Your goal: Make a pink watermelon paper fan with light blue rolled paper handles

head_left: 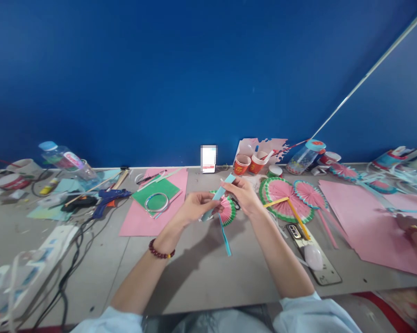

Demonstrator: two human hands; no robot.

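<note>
Both my hands hold a light blue paper strip (219, 194) slantwise above the grey table (201, 268). My left hand (194, 207) pinches its lower end, and my right hand (242, 193) pinches its upper end. Under the strip lies a small pink and green paper fan (227, 212) with a blue stick handle (225, 238) pointing toward me. A dark red bead bracelet (160, 252) circles my left wrist.
Larger watermelon paper fans (284, 200) lie to the right, beside pink paper sheets (368, 217). A phone (312, 254) lies near my right arm. Green paper with a tape ring (156, 202), a blue glue gun (107, 200), cables, bottles and red cups (250, 164) crowd the table. Another person's hand (414, 226) shows at the far right.
</note>
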